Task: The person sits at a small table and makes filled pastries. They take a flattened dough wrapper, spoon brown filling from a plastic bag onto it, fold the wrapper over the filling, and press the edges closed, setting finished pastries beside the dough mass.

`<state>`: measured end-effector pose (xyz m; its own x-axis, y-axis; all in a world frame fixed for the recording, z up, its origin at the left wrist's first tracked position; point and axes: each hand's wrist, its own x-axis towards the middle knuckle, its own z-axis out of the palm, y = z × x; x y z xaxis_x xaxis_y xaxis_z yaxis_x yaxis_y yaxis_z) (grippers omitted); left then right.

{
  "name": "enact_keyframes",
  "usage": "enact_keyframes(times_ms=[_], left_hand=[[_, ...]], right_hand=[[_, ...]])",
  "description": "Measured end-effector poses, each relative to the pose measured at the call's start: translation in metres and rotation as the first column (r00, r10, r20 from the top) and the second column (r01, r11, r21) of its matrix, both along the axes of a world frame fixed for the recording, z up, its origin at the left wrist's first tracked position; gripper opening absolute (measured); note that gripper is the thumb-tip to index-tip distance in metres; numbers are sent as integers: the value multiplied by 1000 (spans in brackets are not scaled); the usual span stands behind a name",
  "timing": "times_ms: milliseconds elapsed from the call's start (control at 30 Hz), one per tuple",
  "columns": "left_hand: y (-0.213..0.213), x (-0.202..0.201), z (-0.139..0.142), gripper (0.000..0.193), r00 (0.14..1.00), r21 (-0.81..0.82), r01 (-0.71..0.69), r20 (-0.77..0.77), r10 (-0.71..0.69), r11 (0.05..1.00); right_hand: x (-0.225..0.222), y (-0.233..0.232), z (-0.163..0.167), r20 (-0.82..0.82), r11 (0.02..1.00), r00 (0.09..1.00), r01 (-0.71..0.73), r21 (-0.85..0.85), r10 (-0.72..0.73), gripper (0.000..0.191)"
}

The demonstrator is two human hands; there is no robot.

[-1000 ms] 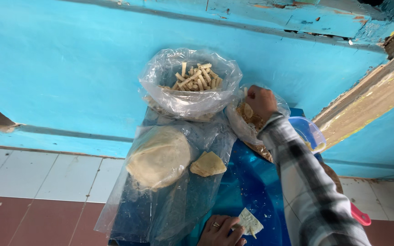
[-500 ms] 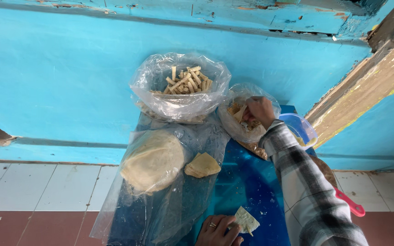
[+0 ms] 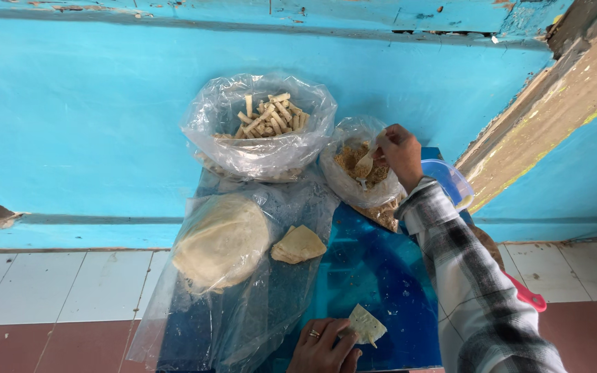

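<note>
My right hand [image 3: 401,153] reaches into a clear bag of brown crumbly filling [image 3: 361,173] and holds a spoon [image 3: 365,164] dipped in it. My left hand [image 3: 323,343], with a ring on one finger, rests at the near edge of the blue table [image 3: 374,276] and pinches a small pale wrapper piece [image 3: 366,324] flat against it. A folded stack of wrapper pieces [image 3: 299,244] lies mid-table. A large round stack of thin wrappers [image 3: 221,240] sits on clear plastic to the left.
At the back stands a plastic-lined bowl of finished rolled sticks [image 3: 260,128]. A blue plastic tub [image 3: 447,181] sits behind my right arm. A red handle [image 3: 525,293] pokes out at the right. A turquoise wall [image 3: 91,117] stands behind, with white and red floor tiles [image 3: 57,283] below.
My right hand has stayed at the filling bag and the spoon now shows dipped in the filling. The view has shifted slightly. My left hand still holds the wrapper piece.
</note>
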<state>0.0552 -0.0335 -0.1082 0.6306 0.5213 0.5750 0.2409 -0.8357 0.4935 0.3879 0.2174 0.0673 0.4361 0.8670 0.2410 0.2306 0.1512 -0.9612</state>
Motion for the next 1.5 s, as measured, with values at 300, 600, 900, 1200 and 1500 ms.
enact_keyframes(times_ms=[300, 600, 900, 1200, 1500], left_hand=[[-1, -1, -6, 26, 1000, -6, 11, -20, -11, 1000], [-3, -1, -6, 26, 1000, -4, 11, -11, -11, 1000], [-3, -4, 20, 22, 1000, -46, -10, 11, 10, 999], [5, -5, 34, 21, 992, -71, -115, -50, 112, 991], [-2, -12, 56, 16, 989, -164, -137, 29, 144, 977]], right_hand=[[2, -3, 4, 842, 974, 498, -26, -227, 209, 18], [2, 15, -11, 858, 975, 465, -60, -214, 217, 19], [50, -18, 4, 312, 961, 945, -3, -278, 93, 20], [2, -3, -22, 840, 991, 542, 126, -35, -40, 18], [32, -28, -8, 553, 993, 830, 110, -32, -74, 16]])
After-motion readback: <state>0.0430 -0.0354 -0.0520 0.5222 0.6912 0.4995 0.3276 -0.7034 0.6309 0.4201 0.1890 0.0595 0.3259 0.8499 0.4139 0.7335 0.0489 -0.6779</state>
